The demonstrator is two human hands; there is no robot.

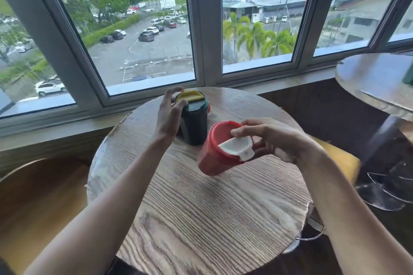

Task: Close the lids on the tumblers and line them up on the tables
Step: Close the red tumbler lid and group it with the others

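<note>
A dark green tumbler [194, 125] with a yellow flip lid [191, 94] stands upright near the far side of the round wooden table [201, 207]. My left hand [169, 116] wraps its left side, fingers up at the yellow lid. A red tumbler [212, 161] is tilted toward me above the table, to the right of the green one. My right hand [272, 138] holds it at the rim, thumb on its white flip lid [237, 146], which stands open. Something red [209, 108] peeks out behind the green tumbler.
A second round table [375, 78] stands at the right with a metal pedestal base [384, 192]. A curved wooden seat [40, 198] lies at the left, a yellow seat [342, 158] beyond my right wrist. The window sill [156, 87] runs just behind the table.
</note>
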